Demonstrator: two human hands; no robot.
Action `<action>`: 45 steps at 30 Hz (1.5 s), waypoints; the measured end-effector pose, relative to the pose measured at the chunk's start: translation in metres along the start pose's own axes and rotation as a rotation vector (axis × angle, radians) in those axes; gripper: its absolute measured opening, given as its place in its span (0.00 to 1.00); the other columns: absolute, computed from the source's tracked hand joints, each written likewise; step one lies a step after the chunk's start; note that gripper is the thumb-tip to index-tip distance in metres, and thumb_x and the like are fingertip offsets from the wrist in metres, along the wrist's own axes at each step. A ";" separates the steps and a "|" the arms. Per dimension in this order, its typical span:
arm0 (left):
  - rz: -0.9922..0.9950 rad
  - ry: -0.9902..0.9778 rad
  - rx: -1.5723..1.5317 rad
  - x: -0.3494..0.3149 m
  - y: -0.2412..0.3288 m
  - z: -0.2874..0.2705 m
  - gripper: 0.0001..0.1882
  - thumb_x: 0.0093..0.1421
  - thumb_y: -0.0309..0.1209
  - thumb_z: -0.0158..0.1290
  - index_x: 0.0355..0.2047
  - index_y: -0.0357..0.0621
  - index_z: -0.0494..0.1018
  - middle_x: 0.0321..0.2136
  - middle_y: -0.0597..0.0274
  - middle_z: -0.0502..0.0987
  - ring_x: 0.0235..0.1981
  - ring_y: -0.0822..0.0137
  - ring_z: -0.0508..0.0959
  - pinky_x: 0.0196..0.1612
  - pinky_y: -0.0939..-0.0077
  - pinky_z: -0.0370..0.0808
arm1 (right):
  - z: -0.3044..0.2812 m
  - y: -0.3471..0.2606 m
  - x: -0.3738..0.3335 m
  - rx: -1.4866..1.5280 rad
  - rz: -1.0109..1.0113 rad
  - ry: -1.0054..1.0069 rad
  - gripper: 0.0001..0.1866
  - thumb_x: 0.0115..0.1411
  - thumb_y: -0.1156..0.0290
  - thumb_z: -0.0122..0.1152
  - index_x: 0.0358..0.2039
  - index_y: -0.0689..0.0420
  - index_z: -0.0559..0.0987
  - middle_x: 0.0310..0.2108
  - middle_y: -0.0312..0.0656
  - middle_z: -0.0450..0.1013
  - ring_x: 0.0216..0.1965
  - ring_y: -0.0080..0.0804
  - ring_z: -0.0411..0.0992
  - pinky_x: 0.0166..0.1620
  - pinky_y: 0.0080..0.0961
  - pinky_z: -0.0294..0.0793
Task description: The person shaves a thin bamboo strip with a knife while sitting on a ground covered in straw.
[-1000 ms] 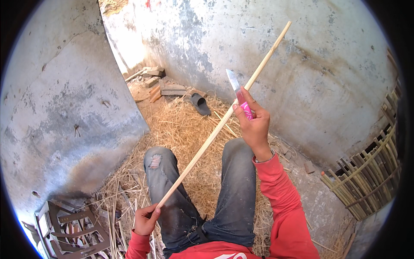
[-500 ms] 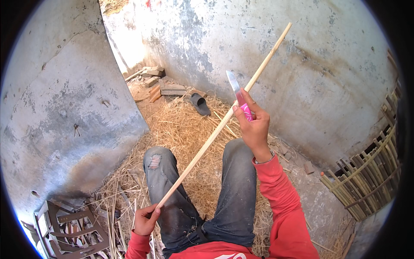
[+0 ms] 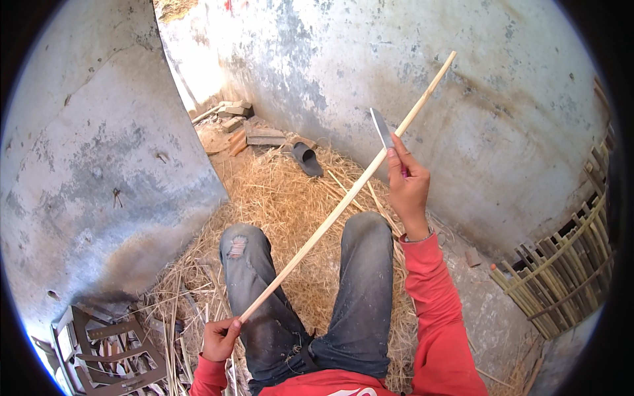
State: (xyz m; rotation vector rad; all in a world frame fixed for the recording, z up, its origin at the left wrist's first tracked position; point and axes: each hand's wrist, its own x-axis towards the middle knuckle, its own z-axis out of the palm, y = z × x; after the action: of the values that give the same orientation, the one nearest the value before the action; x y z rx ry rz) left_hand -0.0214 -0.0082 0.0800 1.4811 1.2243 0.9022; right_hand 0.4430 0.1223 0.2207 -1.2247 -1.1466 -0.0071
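A long pale wooden stick (image 3: 317, 234) slants across my lap, rising from lower left to upper right. Its lower end is pinched between the thumb and fingers of my left hand (image 3: 222, 338), beside my left thigh. My right hand (image 3: 408, 185) is closed on a knife, with the pink handle mostly hidden in the fingers. The knife's blade (image 3: 381, 129) points up and lies against the stick's upper part. My right thumb also rests close to the stick there.
Straw and shavings (image 3: 264, 198) cover the floor around my legs. A dark slipper (image 3: 306, 160) lies ahead, near bricks (image 3: 265, 136). A slatted wooden basket (image 3: 568, 270) stands right; a brown frame (image 3: 119, 356) with scraps sits lower left. Worn walls (image 3: 515, 132) enclose the corner.
My right hand has moved right and slightly down, and the knife has turned so its blade shows narrower. The stick's upper end has shifted right and down a little.
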 end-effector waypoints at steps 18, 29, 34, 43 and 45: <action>-0.032 0.005 0.039 0.017 0.034 0.034 0.17 0.70 0.37 0.56 0.38 0.32 0.84 0.20 0.74 0.72 0.22 0.83 0.64 0.24 0.82 0.60 | 0.014 -0.027 -0.102 -0.237 -0.177 -0.600 0.16 0.69 0.70 0.60 0.56 0.56 0.82 0.14 0.37 0.64 0.15 0.18 0.56 0.19 0.25 0.56; -0.020 -0.045 -0.034 0.026 0.057 0.048 0.19 0.72 0.40 0.53 0.42 0.34 0.83 0.17 0.78 0.66 0.20 0.84 0.61 0.23 0.82 0.56 | 0.021 -0.023 -0.098 0.039 -0.259 -0.389 0.11 0.72 0.67 0.56 0.41 0.60 0.84 0.12 0.32 0.67 0.14 0.15 0.57 0.17 0.26 0.53; -0.031 -0.047 -0.090 0.032 0.054 0.061 0.19 0.73 0.38 0.51 0.42 0.32 0.82 0.16 0.79 0.64 0.18 0.85 0.58 0.21 0.83 0.53 | 0.027 -0.032 -0.110 0.031 -0.407 -0.623 0.13 0.70 0.71 0.57 0.47 0.63 0.84 0.12 0.46 0.65 0.13 0.19 0.58 0.18 0.30 0.57; 0.059 -0.037 -0.122 0.038 0.072 0.078 0.16 0.73 0.35 0.52 0.48 0.32 0.79 0.20 0.77 0.68 0.21 0.84 0.62 0.25 0.84 0.57 | 0.033 -0.039 -0.146 0.021 -0.460 -0.818 0.11 0.63 0.75 0.60 0.43 0.65 0.83 0.42 0.49 0.82 0.16 0.25 0.68 0.21 0.30 0.68; 0.071 -0.058 -0.157 0.039 0.068 0.081 0.16 0.72 0.34 0.52 0.49 0.32 0.79 0.22 0.76 0.69 0.23 0.84 0.63 0.26 0.85 0.59 | 0.038 -0.049 -0.149 0.151 -0.248 -0.673 0.12 0.64 0.73 0.60 0.45 0.64 0.82 0.29 0.44 0.79 0.17 0.24 0.68 0.23 0.31 0.69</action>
State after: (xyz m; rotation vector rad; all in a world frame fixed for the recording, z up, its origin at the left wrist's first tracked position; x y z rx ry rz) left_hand 0.0804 0.0104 0.1247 1.4218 1.0401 0.9732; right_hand 0.3176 0.0482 0.1501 -0.9612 -1.8422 0.3203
